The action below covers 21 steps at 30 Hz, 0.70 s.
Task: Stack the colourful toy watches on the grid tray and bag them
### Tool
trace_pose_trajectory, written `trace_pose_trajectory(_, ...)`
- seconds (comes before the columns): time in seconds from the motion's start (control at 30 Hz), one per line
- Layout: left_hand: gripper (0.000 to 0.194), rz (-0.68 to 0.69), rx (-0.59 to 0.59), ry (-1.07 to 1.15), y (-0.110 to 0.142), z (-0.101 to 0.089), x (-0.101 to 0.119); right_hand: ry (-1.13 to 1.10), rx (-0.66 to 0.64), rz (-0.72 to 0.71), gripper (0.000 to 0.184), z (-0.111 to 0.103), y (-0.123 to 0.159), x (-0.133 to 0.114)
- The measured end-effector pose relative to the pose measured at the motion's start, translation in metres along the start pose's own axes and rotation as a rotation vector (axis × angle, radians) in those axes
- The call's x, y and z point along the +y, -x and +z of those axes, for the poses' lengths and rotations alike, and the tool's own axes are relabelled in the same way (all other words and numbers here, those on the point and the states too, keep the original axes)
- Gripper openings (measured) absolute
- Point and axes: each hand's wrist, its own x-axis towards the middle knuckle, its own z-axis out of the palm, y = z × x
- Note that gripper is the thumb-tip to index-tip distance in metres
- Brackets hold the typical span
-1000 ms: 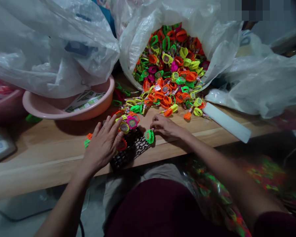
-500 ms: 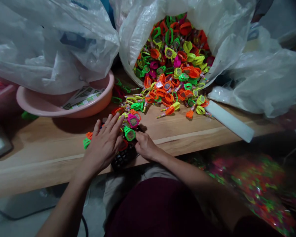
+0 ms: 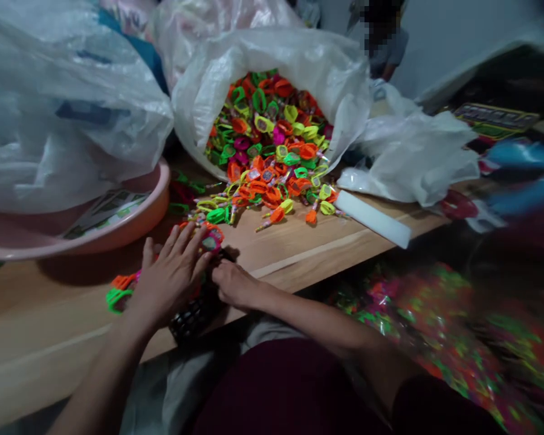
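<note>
My left hand (image 3: 172, 275) lies flat with fingers stretched over a small heap of bright toy watches (image 3: 211, 237) on a black mesh tray (image 3: 191, 319) at the wooden table's front edge. Beside it, my right hand (image 3: 236, 284) rests on the tray with fingers curled down; whatever they hold is hidden. A big white sack (image 3: 326, 78) lies open behind, spilling orange, green, yellow and pink toy watches (image 3: 267, 157) onto the table (image 3: 299, 241). Two loose watches (image 3: 118, 290) lie left of my left hand.
A pink basin (image 3: 118, 232) with printed sheets sits at the left under a large plastic bag (image 3: 58, 109). Crumpled plastic (image 3: 412, 157) and a white flat bar (image 3: 374, 219) lie right of the pile. Colourful packets (image 3: 435, 326) fill the space below the table's right end. A person stands far behind.
The view swung right and up. My right hand drew in closer to my left hand on the tray; the green watch it carried is out of sight. My left hand stayed over the heap.
</note>
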Motion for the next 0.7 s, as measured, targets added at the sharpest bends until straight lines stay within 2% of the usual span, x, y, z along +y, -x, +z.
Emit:
trace_pose_trajectory(0.07,0.066,0.025,0.023,-0.021,0.0,0.004,-0.004,-0.025,0.064,0.039,0.017,-0.033,0.004,0.014)
trace_pose_trajectory(0.1,0.066,0.035,0.031,-0.028,0.001,0.006,-0.006,-0.017,0.111,0.102,0.019,-0.051,0.006,0.023)
trace_pose_trajectory(0.2,0.065,0.04,0.037,-0.037,0.002,0.005,-0.008,0.076,0.214,0.405,0.025,-0.101,0.015,0.053)
trace_pose_trajectory(0.3,0.067,0.001,-0.006,0.021,0.002,-0.002,-0.005,0.166,0.181,0.574,0.028,-0.123,0.03,0.074)
trace_pose_trajectory(0.37,0.067,-0.024,-0.04,0.105,0.002,-0.007,-0.002,0.184,0.194,0.597,0.026,-0.122,0.043,0.082)
trace_pose_trajectory(0.47,0.069,-0.042,-0.047,0.194,0.003,-0.012,0.0,0.108,0.292,0.608,0.02,-0.107,0.06,0.083)
trace_pose_trajectory(0.57,0.069,-0.049,-0.054,0.2,0.002,-0.012,-0.002,-0.226,0.391,0.578,0.024,-0.085,0.063,0.073)
trace_pose_trajectory(0.7,0.069,-0.065,-0.075,0.199,0.002,-0.011,-0.002,-0.691,0.348,0.426,0.024,-0.048,0.048,0.04)
